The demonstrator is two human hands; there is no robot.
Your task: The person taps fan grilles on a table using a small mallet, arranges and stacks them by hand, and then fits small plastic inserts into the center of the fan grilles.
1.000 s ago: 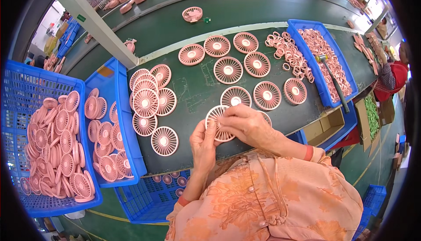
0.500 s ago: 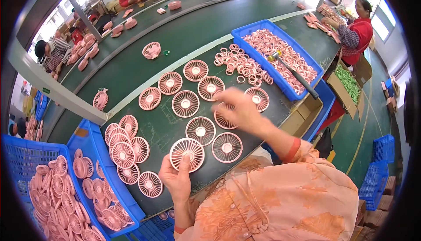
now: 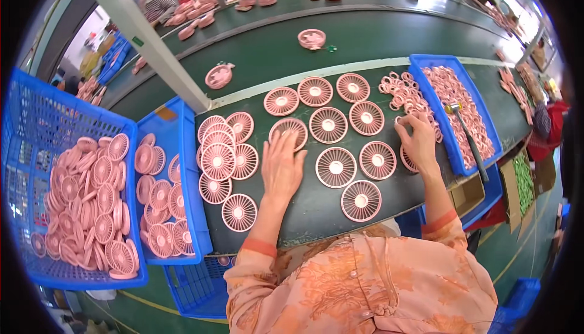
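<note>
My left hand (image 3: 283,167) lies with its fingers stretched flat over a pink round spoked grille (image 3: 288,128) on the dark green tabletop. At the edge of a heap of small pink rings (image 3: 403,93), my right hand (image 3: 420,142) is curled, thumb and forefinger pinching at a loose pink ring (image 3: 398,120). Below that hand, another grille (image 3: 407,159) is partly hidden. Several more grilles lie spread between my hands, such as a front one (image 3: 361,201). Overlapping grilles (image 3: 218,161) form a cluster left of my left hand.
A blue tray (image 3: 494,133) of pink rings stands at right, with a hammer (image 3: 467,136) across it. At left are a blue bin (image 3: 198,212) and blue crate (image 3: 137,224) of grilles. Behind runs a green conveyor (image 3: 377,36); a post (image 3: 152,42) rises at its edge. Co-workers sit beyond.
The view has swung left. My left hand has set its grille down on the tabletop, at the left of the spread ones. My right hand has gone from above the grilles to the ring heap.
</note>
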